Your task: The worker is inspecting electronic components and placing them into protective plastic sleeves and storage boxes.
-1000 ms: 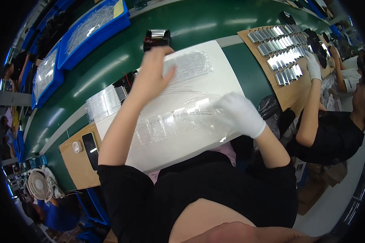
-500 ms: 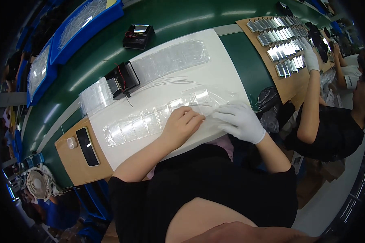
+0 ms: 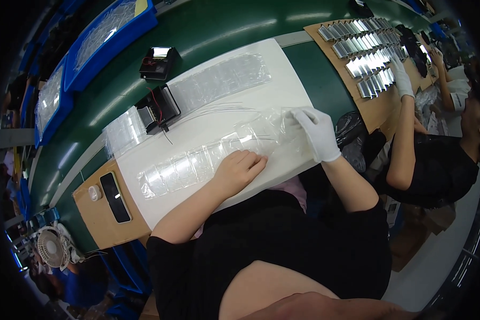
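My bare left hand (image 3: pixel 240 169) rests on the white board (image 3: pixel 218 122) at the lower edge of a row of clear plastic pouches (image 3: pixel 192 165). Its fingers are curled together; whatever may be under them is hidden. My right hand (image 3: pixel 317 133), in a white glove, is raised over the board's right end. Its thumb and fingers pinch a crumpled piece of clear plastic film (image 3: pixel 280 121). Several thin wires (image 3: pixel 213 109) lie fanned out beyond the pouches. A black box-shaped device (image 3: pixel 165 104) with a red wire stands at the board's left side.
A flat clear plastic strip (image 3: pixel 224 77) lies along the board's far side. Another black device (image 3: pixel 157 63) stands behind. Left are a phone (image 3: pixel 115 197) on cardboard and blue bins (image 3: pixel 69 69). At right, a co-worker's gloved hand (image 3: pixel 402 80) touches rows of silvery parts (image 3: pixel 365 66).
My right hand has moved up and away from my left hand, pulling the film taller at the board's right end. My left hand has stayed nearly in place.
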A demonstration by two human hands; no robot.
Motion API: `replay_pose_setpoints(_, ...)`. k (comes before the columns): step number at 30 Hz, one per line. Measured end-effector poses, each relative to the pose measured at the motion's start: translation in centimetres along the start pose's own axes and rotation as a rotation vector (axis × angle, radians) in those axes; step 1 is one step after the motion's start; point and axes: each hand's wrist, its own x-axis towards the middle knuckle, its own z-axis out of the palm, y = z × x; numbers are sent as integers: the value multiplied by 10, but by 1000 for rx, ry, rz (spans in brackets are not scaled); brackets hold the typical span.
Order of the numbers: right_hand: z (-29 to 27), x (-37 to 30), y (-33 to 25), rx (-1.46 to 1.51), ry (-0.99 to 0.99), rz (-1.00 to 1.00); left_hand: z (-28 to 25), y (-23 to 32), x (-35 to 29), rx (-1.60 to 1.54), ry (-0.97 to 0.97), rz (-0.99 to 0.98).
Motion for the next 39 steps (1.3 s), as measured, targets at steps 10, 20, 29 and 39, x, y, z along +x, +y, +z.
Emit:
replay_pose_setpoints(10,-18,69,-58,261,256,-198,3,-1,-4,-118,20,-45)
replay_pose_setpoints(20,20,63,-118,291,-8,-291,-8,0,-8,-134,-29,-127)
replay_pose_setpoints(29,101,101,-117,36,-487,-20,-12,-5,-18,51,69,-165)
replay_pose_setpoints(39,207,181,-193,443,-508,-336,-24,-8,-40,16,137,-317)
